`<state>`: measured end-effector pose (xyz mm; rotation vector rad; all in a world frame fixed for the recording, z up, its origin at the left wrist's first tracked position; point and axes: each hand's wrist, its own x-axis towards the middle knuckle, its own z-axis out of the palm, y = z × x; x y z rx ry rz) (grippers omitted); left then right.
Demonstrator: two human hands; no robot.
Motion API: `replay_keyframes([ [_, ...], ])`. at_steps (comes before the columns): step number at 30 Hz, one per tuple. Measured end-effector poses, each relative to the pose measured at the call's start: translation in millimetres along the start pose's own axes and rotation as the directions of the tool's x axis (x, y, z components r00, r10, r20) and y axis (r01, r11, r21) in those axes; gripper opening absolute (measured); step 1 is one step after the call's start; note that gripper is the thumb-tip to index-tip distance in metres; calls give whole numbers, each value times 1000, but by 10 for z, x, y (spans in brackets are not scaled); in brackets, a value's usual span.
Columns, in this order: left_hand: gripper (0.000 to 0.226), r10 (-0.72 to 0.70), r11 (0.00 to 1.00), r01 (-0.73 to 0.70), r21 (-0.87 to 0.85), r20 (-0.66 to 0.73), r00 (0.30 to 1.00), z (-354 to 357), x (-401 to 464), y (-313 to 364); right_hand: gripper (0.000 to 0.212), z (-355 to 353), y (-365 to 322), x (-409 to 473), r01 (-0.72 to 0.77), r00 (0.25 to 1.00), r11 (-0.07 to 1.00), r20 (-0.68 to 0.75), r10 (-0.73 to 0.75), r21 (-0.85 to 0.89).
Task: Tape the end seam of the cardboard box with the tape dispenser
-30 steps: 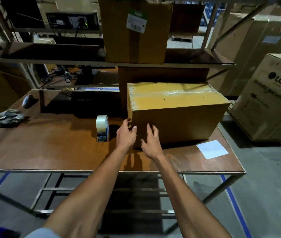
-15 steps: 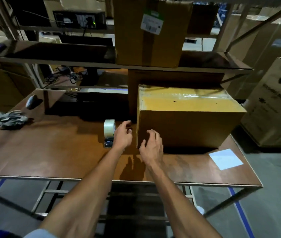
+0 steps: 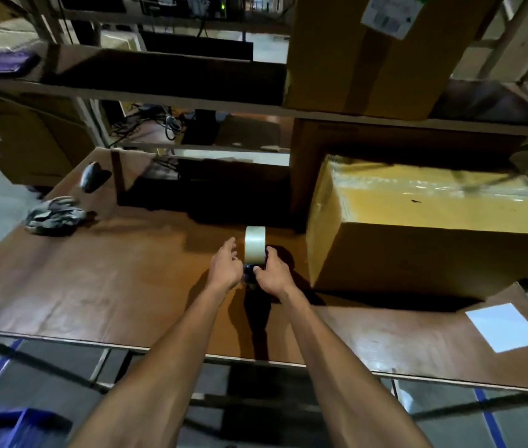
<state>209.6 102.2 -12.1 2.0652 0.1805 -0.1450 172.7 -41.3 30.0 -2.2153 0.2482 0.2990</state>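
A brown cardboard box (image 3: 424, 253) stands on the right half of the wooden table (image 3: 120, 286), with clear tape along its top seam. The tape dispenser (image 3: 254, 250), a pale roll on a dark blue frame, stands upright on the table left of the box. My right hand (image 3: 272, 273) is closed on the dispenser's right side, thumb on the frame. On the dispenser's left, my left hand (image 3: 225, 268) has its fingers apart, close to the frame; whether it touches is unclear.
A bundle of grey gloves (image 3: 54, 216) and a dark computer mouse (image 3: 90, 181) lie at the table's far left. A white paper sheet (image 3: 505, 326) lies at the front right. Shelves with another labelled box (image 3: 375, 53) overhang the back of the table.
Both hands left the box's near left corner and moved left to the tape dispenser. My right hand closed on it. The view shifted left, so the box now sits further right.
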Motion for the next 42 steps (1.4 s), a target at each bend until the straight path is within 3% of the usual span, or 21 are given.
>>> replay_keyframes([
  [6,66,-139,989,131,68,136,981,86,313,-265,63,123,-34,311,-141,990,990,11,141,13],
  [11,59,-249,956,265,-130,125,960,157,335,-307,61,40,19,494,-173,985,984,13,173,32],
  [14,29,-268,924,298,-241,147,952,317,453,-518,48,-57,10,630,-168,981,985,90,171,-39],
  [19,28,-279,839,332,-430,183,943,375,415,-467,67,-249,-83,827,-83,980,988,168,104,-128],
  [21,32,-263,883,292,-367,129,956,238,294,-366,76,-280,-96,853,-83,978,986,176,108,-145],
  [24,33,-182,974,163,-159,-112,977,6,238,-308,95,-285,-89,800,-104,976,986,179,127,-133],
  [26,69,-120,985,106,-137,-99,988,-83,271,-297,110,-253,-76,703,-106,978,983,160,130,-152],
  [28,89,-24,995,21,-101,-29,999,-119,333,-264,119,-209,-48,620,-98,990,970,77,117,-221],
  [31,82,23,1000,-22,-22,43,999,-117,333,-169,100,-186,-90,509,-78,997,915,-15,78,-397],
  [33,74,58,998,-57,-22,14,998,-136,303,-97,71,-194,-133,497,-53,997,932,28,67,-358],
  [34,71,69,997,-69,-29,-12,998,-133,298,-99,68,-211,-163,469,-29,999,934,26,42,-355],
  [37,68,37,998,-38,-40,-48,998,-146,242,-108,88,-229,17,482,9,996,905,-79,-47,-426],
  [42,68,46,998,-47,-40,-22,999,-132,180,-280,105,-115,237,673,59,991,890,-83,-108,-452],
])
